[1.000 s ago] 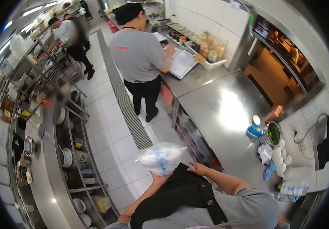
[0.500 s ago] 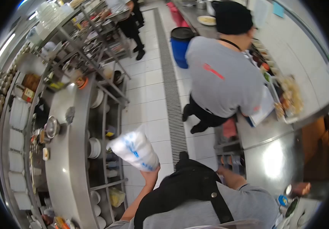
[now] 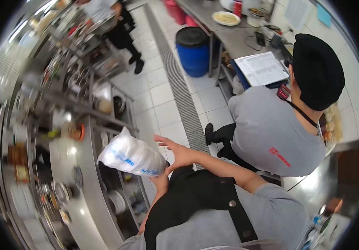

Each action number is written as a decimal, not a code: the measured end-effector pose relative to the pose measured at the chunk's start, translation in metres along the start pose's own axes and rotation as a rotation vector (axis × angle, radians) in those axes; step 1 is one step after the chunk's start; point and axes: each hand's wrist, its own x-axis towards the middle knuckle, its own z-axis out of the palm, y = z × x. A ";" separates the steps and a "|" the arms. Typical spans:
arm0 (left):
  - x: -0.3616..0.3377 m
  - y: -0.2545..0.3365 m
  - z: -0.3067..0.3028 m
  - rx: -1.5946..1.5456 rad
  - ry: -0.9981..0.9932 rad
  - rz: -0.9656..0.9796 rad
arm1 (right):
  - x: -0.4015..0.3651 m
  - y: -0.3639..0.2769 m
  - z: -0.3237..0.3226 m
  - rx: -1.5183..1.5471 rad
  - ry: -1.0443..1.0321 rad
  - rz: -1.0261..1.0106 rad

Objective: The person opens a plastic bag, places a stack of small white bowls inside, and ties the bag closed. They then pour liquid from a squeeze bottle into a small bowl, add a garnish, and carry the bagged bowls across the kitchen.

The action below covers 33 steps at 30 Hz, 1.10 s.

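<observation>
A plump white plastic bag with blue printing [image 3: 131, 156] leans up and to the left in front of my apron. My left hand [image 3: 160, 182] is closed around its lower end, with the fingers partly hidden behind the bag. My right hand [image 3: 178, 153] reaches across my chest beside the bag's right end, fingers spread and thumb close to the plastic. The bag looks tightly packed, and what fills it is hidden under the printed wrap.
A co-worker in a grey shirt [image 3: 271, 129] stands close at right by a clipboard of papers [image 3: 262, 68]. A blue barrel [image 3: 192, 54] is ahead beside a floor drain [image 3: 175, 81]. At left runs a steel counter [image 3: 77, 208]; another person [image 3: 123, 31] stands farther off.
My right hand has come up from my right side to the bag. The bag sits lower and tilts further left. The co-worker has turned, and my view has swung.
</observation>
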 end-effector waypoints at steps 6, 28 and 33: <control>0.190 0.010 0.079 0.219 -0.588 0.220 | 0.108 -0.003 -0.092 -0.031 0.354 0.133; 0.569 0.020 0.477 0.189 -1.102 0.208 | 0.335 0.013 -0.535 -0.157 1.188 -0.091; 0.681 -0.090 0.537 0.428 -1.226 -0.056 | 0.337 -0.017 -0.600 -0.284 1.529 -0.093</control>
